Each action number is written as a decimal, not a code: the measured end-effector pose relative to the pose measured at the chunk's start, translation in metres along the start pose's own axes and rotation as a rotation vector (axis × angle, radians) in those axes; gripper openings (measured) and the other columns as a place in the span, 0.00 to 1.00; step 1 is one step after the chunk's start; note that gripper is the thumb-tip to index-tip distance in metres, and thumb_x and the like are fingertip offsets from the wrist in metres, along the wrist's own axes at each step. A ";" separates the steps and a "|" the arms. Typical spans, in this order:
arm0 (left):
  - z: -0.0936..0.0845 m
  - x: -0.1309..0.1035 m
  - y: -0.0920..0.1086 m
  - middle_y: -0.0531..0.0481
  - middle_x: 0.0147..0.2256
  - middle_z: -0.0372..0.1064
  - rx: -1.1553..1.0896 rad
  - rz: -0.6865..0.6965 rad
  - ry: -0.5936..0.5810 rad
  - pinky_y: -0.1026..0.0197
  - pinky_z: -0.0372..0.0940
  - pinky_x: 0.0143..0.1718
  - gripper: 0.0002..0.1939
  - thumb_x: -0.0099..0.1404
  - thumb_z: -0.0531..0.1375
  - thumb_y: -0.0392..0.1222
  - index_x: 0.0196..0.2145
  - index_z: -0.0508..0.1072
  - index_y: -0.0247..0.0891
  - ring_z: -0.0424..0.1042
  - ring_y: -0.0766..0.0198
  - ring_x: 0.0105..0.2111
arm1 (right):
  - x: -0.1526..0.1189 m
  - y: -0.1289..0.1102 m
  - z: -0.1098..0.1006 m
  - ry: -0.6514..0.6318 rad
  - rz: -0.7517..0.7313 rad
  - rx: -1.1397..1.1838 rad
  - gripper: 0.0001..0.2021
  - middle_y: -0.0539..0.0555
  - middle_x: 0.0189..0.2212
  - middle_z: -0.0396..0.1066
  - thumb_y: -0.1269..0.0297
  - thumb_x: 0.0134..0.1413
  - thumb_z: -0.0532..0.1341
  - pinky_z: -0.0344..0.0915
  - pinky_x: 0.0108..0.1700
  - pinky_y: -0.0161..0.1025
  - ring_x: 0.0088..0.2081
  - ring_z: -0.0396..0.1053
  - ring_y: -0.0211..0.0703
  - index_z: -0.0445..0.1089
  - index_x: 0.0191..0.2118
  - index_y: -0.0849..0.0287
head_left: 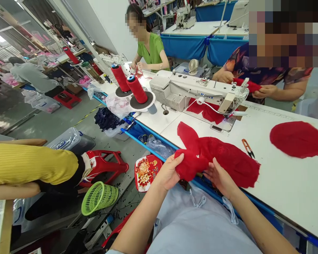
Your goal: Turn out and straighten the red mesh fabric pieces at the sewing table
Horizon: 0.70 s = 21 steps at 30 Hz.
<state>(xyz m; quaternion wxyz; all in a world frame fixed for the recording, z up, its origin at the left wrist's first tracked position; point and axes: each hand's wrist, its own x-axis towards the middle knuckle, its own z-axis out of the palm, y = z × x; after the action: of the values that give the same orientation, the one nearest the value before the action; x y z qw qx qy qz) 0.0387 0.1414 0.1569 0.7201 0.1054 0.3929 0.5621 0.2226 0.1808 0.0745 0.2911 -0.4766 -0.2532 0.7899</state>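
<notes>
My left hand [172, 171] pinches the near edge of a red piece of fabric [189, 164], thumb on top. On the other side of that piece, my right hand [219, 176] has its thumb and fingers around the cloth's edge; part of its grip is hidden. More red fabric [228, 158] spreads from there across the white table [288, 197]. Beyond it stands a white sewing machine [196, 88] with red cloth [206, 111] lying under its arm. Orange-handled thread snips [247, 148] lie to the right of the fabric, near a separate red cloth piece [299, 138].
Red thread cones [136, 90] stand left of the machine. A blue cloth trough [148, 139] runs along the table's near edge. A green basket [99, 198] and red stool [106, 165] are on the floor at left. Co-workers sit opposite and behind; one holds red cloth [247, 84].
</notes>
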 end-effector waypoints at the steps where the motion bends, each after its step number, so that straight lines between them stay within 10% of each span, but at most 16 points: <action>1: -0.002 0.002 0.000 0.45 0.33 0.76 -0.061 -0.002 0.023 0.60 0.66 0.44 0.12 0.55 0.66 0.40 0.37 0.75 0.32 0.75 0.61 0.34 | -0.001 0.001 0.001 -0.100 0.048 0.059 0.30 0.58 0.39 0.75 0.33 0.42 0.57 0.63 0.48 0.45 0.44 0.70 0.50 0.75 0.35 0.56; 8: -0.010 0.014 -0.021 0.40 0.38 0.76 -0.205 -0.193 0.057 0.55 0.63 0.52 0.14 0.61 0.61 0.39 0.42 0.73 0.28 0.75 0.57 0.40 | -0.017 -0.009 0.017 -0.292 -0.085 0.135 0.20 0.51 0.42 0.75 0.54 0.43 0.70 0.65 0.44 0.38 0.40 0.72 0.41 0.71 0.44 0.50; 14: -0.003 0.015 -0.006 0.41 0.33 0.76 -0.235 -0.278 0.102 0.56 0.63 0.52 0.13 0.66 0.54 0.41 0.36 0.74 0.27 0.76 0.60 0.34 | -0.008 0.006 0.014 -0.283 -0.097 -0.059 0.24 0.57 0.44 0.74 0.50 0.37 0.71 0.61 0.52 0.47 0.47 0.70 0.51 0.73 0.42 0.55; 21: -0.013 0.015 0.006 0.41 0.37 0.77 -0.284 -0.211 -0.012 0.55 0.56 0.58 0.18 0.69 0.49 0.41 0.39 0.75 0.28 0.74 0.59 0.44 | -0.010 -0.005 0.026 -0.346 -0.106 0.244 0.23 0.53 0.45 0.75 0.52 0.39 0.71 0.62 0.54 0.48 0.46 0.71 0.48 0.73 0.44 0.51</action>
<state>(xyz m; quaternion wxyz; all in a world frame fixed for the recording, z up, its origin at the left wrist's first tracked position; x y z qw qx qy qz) 0.0268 0.1531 0.1449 0.7850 -0.0358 0.3144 0.5326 0.2045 0.1740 0.0947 0.3401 -0.2812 -0.2267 0.8683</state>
